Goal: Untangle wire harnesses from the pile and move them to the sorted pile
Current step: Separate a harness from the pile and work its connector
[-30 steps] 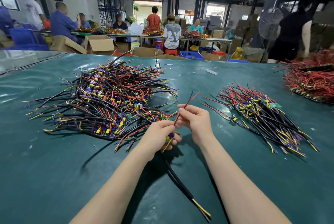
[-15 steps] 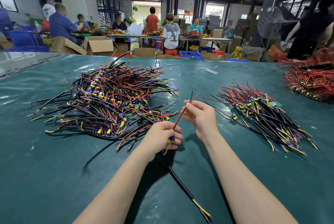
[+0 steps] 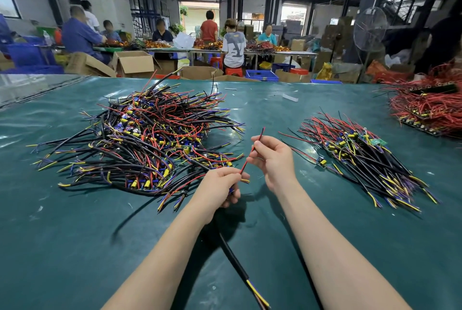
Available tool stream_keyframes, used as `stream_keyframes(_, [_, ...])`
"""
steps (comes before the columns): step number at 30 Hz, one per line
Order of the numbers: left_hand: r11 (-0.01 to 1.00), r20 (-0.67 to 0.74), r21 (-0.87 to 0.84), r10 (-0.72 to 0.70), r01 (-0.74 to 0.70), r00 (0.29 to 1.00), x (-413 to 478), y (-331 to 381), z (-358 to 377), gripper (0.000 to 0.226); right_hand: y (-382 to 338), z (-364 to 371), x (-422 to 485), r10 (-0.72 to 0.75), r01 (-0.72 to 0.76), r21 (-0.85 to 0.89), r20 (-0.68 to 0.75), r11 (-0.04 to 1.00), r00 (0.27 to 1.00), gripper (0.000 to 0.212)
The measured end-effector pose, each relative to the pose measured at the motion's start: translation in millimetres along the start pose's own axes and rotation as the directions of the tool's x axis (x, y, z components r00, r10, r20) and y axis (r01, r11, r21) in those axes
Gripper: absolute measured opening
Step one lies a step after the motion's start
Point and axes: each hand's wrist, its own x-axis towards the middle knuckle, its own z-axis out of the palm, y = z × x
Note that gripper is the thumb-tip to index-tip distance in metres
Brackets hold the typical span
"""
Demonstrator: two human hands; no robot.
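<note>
The left hand and right hand are bare, as are both slim forearms.

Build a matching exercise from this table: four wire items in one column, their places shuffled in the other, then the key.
Things
1. tangled pile
2. sorted pile
3. red-wire heap
4. held harness

Places
A. gripped by the left hand, its red wire pinched by the right hand
B. at the far right edge of the green table
C. left of both hands
D. right of both hands, nearer than the red heap

Pairs: 1-C, 2-D, 3-B, 4-A
</note>
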Motion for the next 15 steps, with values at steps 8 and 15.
stream_keyframes(8, [0.999,-0.004,0.043,0.027,-0.027,1.0,-0.3,-2.4,1.1,0.028,-2.9,2.0,1.5,0.055,-0.047,0.112,-0.065,0.993,0.996,0.029])
stream_keyframes(15, [0.996,0.015,0.071,0.06,-0.061,0.998,-0.5,-3.7,4.4,0.028,0.1,5.8,6.3,0.083,-0.054,0.172,-0.162,0.984,0.983,0.03])
